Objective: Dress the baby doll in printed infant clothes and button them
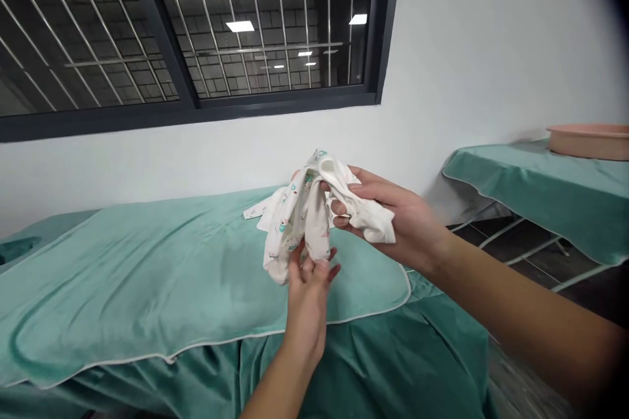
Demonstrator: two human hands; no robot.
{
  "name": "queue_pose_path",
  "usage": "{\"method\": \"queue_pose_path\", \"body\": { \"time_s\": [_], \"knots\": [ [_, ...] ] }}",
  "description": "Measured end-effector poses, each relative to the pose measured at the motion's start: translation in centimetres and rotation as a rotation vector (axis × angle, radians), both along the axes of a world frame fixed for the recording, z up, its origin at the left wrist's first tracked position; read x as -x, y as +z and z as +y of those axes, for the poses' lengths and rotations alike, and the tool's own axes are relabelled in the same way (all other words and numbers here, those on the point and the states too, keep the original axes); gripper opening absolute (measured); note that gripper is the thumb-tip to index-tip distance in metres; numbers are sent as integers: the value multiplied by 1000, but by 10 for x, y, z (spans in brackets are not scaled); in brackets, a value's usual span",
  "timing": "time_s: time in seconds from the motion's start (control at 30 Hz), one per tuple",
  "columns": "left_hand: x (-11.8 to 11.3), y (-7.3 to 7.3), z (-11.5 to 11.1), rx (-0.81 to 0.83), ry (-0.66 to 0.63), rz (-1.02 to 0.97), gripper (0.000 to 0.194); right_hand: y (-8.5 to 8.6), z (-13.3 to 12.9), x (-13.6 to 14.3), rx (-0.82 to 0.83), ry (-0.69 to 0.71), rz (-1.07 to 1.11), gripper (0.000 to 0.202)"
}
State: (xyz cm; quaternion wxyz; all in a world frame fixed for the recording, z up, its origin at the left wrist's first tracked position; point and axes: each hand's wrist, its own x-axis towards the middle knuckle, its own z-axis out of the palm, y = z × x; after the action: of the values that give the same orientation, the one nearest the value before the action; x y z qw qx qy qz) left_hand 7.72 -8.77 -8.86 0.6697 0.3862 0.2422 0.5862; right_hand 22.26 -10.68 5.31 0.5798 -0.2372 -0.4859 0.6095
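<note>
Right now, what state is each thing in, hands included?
White printed garment: bunched, held up.
Left hand: gripping the garment's lower part.
Right hand: gripping its right side.
Light green sheet: spread, creased.
White cloth behind: lying, partly hidden.
Pink basin: resting, contents hidden.
Window: open or shut unclear.

The garment (284, 226) I grip looks like soft, matt cloth. The pale sheet (196, 275) below has a faint sheen; past its near edge, darker cloth (393, 360) hangs glossier, like velvet. The window bars (280, 6) are shiny, smooth metal.
</note>
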Motion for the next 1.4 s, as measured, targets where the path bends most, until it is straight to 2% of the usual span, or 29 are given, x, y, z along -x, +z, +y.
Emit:
{"method": "queue_pose_path", "body": {
  "time_s": [0.1,0.17,0.2,0.3,0.4,0.47,0.5,0.57,0.63,0.67,0.73,0.8,0.87,0.93,1.03,1.1,1.17,1.23,1.33,1.4],
  "knots": [
    [6,8,20,316,7,-328,23,-15,5,-4,25,-17,-58,35],
    [17,11,37,447,50,-406,15,-27,6,-13,50,-48,-116,37],
    [23,11,43,451,57,-408,15,-36,7,-18,63,-67,-152,38],
    [35,9,52,314,-45,-325,20,-74,12,-36,77,-98,-363,39],
    [36,9,50,144,-152,-125,27,-118,17,-46,-1,-109,-761,33],
    [36,13,52,32,-141,111,26,-135,19,-47,-66,-100,-926,39],
    [36,19,54,-36,-119,250,24,-136,20,-46,-106,-112,-961,45],
    [39,36,60,-217,-79,524,24,-121,22,-42,-213,-170,-957,63],
    [41,62,67,-465,-10,709,27,-89,25,-35,-338,-226,-917,78],
    [42,78,69,-593,27,775,28,-69,27,-30,-391,-230,-901,79],
    [42,112,71,-807,89,963,25,-31,31,-19,-516,-215,-923,75],
    [41,146,68,-1008,188,1177,15,0,34,-6,-616,-277,-933,68],
    [42,174,63,-1141,322,1350,8,21,36,5,-695,-389,-911,65],
    [47,193,57,-1176,457,1415,3,35,36,11,-780,-496,-919,47],
    [63,204,48,-1121,556,1334,15,49,35,7,-882,-540,-1030,16],
    [76,201,43,-1021,543,1229,19,53,33,-2,-900,-492,-1099,16],
    [87,195,41,-874,467,1093,18,55,32,-14,-892,-448,-1169,20],
    [93,189,41,-745,363,924,15,53,31,-24,-884,-462,-1294,22],
    [92,183,44,-618,186,701,13,48,28,-30,-845,-530,-1540,20],
    [86,180,46,-549,54,612,15,44,28,-28,-784,-488,-1630,16]
  ]
}}
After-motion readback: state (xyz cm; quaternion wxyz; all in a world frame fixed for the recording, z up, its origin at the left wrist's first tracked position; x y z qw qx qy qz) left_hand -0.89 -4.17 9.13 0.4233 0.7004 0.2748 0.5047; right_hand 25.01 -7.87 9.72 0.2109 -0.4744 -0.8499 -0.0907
